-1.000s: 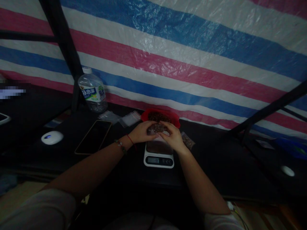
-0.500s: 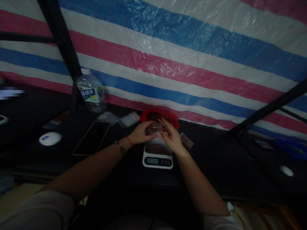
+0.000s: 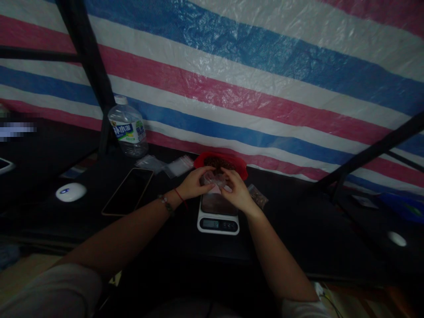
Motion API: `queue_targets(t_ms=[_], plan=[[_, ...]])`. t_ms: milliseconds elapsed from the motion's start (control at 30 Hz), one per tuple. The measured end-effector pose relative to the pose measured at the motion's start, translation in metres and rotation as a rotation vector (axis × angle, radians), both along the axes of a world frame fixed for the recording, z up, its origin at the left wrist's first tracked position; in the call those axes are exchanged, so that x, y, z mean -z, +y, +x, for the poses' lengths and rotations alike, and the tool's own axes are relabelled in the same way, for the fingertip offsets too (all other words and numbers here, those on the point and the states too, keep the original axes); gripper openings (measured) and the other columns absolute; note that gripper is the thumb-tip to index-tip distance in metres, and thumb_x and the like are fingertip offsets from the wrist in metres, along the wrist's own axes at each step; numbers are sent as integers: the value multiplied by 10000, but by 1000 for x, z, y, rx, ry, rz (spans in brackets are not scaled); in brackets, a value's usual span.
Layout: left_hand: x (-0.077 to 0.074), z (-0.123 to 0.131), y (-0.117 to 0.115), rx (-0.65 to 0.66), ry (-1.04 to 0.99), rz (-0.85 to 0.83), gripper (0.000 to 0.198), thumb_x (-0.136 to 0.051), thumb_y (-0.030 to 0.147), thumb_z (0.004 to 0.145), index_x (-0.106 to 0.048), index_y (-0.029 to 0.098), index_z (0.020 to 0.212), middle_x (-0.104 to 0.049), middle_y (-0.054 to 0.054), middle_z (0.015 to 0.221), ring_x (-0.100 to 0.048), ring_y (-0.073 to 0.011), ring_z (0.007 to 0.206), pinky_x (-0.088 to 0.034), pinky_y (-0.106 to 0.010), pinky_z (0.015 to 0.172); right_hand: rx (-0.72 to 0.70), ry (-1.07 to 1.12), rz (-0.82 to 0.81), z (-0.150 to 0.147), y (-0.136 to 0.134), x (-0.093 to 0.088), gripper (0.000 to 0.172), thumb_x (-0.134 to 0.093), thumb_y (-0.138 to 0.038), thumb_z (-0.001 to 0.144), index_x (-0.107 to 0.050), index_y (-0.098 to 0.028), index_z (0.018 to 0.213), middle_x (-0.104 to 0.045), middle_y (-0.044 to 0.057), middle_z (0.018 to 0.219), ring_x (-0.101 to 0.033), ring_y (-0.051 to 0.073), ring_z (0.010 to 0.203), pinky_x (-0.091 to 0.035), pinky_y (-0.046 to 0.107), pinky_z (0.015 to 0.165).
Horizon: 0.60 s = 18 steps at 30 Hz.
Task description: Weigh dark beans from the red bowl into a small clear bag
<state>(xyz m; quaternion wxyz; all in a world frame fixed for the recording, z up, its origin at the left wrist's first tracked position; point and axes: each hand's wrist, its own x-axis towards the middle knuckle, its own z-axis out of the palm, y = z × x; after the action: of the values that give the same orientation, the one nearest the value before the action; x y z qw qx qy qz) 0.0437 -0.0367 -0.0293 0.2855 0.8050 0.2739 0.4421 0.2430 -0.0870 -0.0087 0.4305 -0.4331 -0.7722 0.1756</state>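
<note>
Above the scale, my left hand [image 3: 196, 182] is closed around a small clear plastic cup [image 3: 208, 178]. My right hand [image 3: 234, 189] grips a second clear cup [image 3: 219, 180], its round mouth beside the first one. Whether the two cups touch, and what is in them, is too dim to tell. Below them the white kitchen scale [image 3: 217, 226] has a dark weighing plate and a lit display. Just behind my fingers stands a red tray [image 3: 243, 169] heaped with small brown pieces [image 3: 217, 162]. A filled clear zip bag [image 3: 257, 196] lies right of my right hand.
Flat clear zip bags [image 3: 179, 166] lie left of the tray. A phone [image 3: 128, 192], a white mouse-like device [image 3: 70, 192] and a large plastic bottle [image 3: 127, 128] stand farther left. Dark frame bars [image 3: 89, 70] and a striped sheet [image 3: 232, 88] close off the back.
The right-hand cup has turned from lying sideways to showing its round mouth, and now sits next to the left one. My hands stay over the scale; the view shifts slightly.
</note>
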Motion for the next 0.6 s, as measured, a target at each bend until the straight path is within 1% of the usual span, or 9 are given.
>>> queue_targets(t_ms=[67,100,200,267,333,433,467,533,600], plan=[[3,0,6,-33,-30,-44,503,-651,328,758,-534,161,1218,-672,-77,1020,-643,-208,918,-511,-379,876,5,-88,-5,3,0,-2,552,-599,-90,719,-560,-252,1246,-564,81,1144,-564,220,1082,-463,409,982],[5,-1,10,-84,-70,-80,478,-628,336,776,-537,162,1211,-671,-78,1028,-643,-206,925,-512,-376,875,2,-125,-14,4,0,-3,526,-599,-77,702,-586,-244,1201,-575,75,1125,-563,222,1079,-454,409,985],[11,-4,26,-312,-230,-176,421,-563,366,818,-540,160,1185,-652,-93,1094,-632,-207,983,-512,-372,880,11,-213,-72,9,0,0,457,-627,-85,683,-615,-219,1119,-608,69,1087,-568,227,1059,-451,413,965],[14,-8,34,-395,-282,-183,450,-575,380,811,-522,166,1204,-641,-92,1110,-622,-207,1011,-505,-378,899,35,-274,-112,12,0,4,410,-671,-125,685,-626,-206,1085,-622,76,1083,-563,242,1064,-442,432,963],[15,-11,38,-419,-304,-169,497,-605,394,795,-504,174,1229,-637,-84,1104,-617,-205,1014,-497,-383,915,53,-300,-133,15,0,7,438,-720,-174,678,-623,-204,1104,-627,86,1109,-549,258,1094,-426,449,979],[14,-13,36,-448,-310,-170,499,-620,407,788,-513,170,1214,-635,-81,1083,-614,-206,991,-494,-381,911,57,-228,-124,21,2,5,593,-732,-251,711,-535,-214,1269,-606,100,1200,-536,253,1144,-416,443,1004],[13,-13,35,-461,-304,-173,492,-622,409,787,-520,166,1202,-637,-81,1071,-614,-207,979,-495,-381,904,60,-199,-105,24,6,3,594,-708,-273,745,-510,-216,1302,-597,103,1226,-535,246,1158,-411,440,1015],[12,-12,34,-480,-292,-174,489,-625,410,782,-523,162,1190,-640,-78,1043,-615,-207,953,-498,-384,889,68,-184,-59,28,18,-2,468,-628,-284,821,-541,-215,1276,-604,100,1229,-543,231,1162,-404,434,1029],[12,-12,34,-480,-276,-171,504,-632,413,771,-516,167,1196,-638,-74,1036,-616,-205,944,-501,-384,880,66,-238,-37,30,38,-5,322,-559,-250,863,-620,-206,1176,-637,95,1180,-564,224,1135,-412,426,1025]])
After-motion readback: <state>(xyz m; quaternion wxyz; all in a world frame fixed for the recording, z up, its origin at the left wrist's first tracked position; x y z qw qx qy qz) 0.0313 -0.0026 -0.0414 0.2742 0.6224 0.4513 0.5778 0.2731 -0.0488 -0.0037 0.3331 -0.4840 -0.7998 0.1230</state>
